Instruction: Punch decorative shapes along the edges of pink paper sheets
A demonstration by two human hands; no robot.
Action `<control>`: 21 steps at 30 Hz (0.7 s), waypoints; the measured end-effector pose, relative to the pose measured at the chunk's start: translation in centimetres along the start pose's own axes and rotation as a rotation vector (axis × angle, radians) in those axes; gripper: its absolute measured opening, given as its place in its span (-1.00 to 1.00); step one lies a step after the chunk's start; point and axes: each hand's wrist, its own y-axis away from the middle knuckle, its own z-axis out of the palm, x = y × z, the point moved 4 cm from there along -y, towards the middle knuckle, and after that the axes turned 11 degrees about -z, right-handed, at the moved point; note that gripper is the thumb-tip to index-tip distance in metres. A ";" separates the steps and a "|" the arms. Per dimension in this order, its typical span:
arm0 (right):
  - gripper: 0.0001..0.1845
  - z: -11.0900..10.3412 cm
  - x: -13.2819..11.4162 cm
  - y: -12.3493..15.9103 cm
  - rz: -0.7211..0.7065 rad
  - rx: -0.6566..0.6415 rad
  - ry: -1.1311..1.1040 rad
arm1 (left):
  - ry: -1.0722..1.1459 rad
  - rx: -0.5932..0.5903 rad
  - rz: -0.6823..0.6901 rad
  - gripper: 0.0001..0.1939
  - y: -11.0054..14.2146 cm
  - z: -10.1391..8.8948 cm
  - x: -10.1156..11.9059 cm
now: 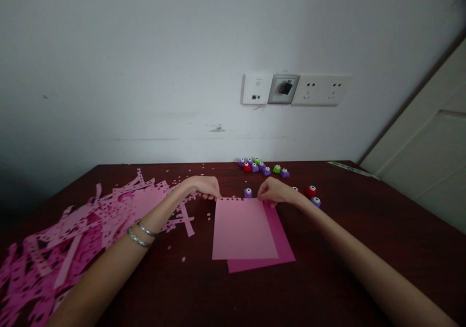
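A light pink sheet of paper (243, 230) lies over a darker magenta sheet (286, 244), whose right and near edges stick out. Small punched holes run along part of the light sheet's far edge. At the far left corner my left hand (206, 187) pinches the light sheet, two bracelets on its wrist. My right hand (274, 191) has its fingers closed on the far right corner. Just beyond the paper, between both hands, stands a purple craft punch (248, 192). Whether the fingers also hold the magenta sheet cannot be made out.
A large heap of punched pink strips (91, 220) covers the table's left side, with small cut-outs scattered beside it. Several craft punches (261, 166) sit near the wall; a red punch (310, 191) is right of my right hand. A ruler-like strip (353, 170) lies at the back right.
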 end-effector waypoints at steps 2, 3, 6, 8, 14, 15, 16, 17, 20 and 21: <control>-0.82 0.0 0.1 0.0 -0.001 0.000 -0.003 | -0.006 -0.001 0.012 -0.78 -0.1 0.0 0.0; -0.82 0.0 0.1 0.0 -0.001 0.001 -0.006 | -0.008 0.000 0.013 -0.78 -0.1 0.0 -0.1; -0.82 -0.1 0.1 0.0 -0.001 0.009 -0.015 | -0.014 0.029 0.003 -0.78 -0.1 -0.1 -0.1; -0.83 -0.1 0.2 0.0 0.006 0.020 -0.019 | -0.014 0.055 0.002 -0.79 0.0 -0.3 -0.1; -0.85 -0.3 0.2 -0.1 0.006 0.055 -0.023 | -0.028 0.105 0.002 -0.78 -0.2 -0.6 -0.2; -0.85 -0.3 0.2 -0.1 0.003 0.060 -0.019 | -0.032 0.110 0.005 -0.78 -0.3 -0.6 -0.2; -0.84 -0.3 0.3 -0.2 0.002 0.066 -0.015 | -0.033 0.113 0.007 -0.78 -0.4 -0.6 -0.3; -0.84 -0.3 0.3 -0.2 0.001 0.072 -0.012 | -0.032 0.115 0.008 -0.78 -0.5 -0.6 -0.3; -0.84 -0.3 0.4 -0.3 -0.002 0.094 0.000 | -0.030 0.134 0.003 -0.77 -0.6 -0.6 -0.4; -0.84 -0.4 0.4 -0.3 -0.005 0.102 0.004 | -0.032 0.144 -0.001 -0.76 -0.5 -0.6 -0.4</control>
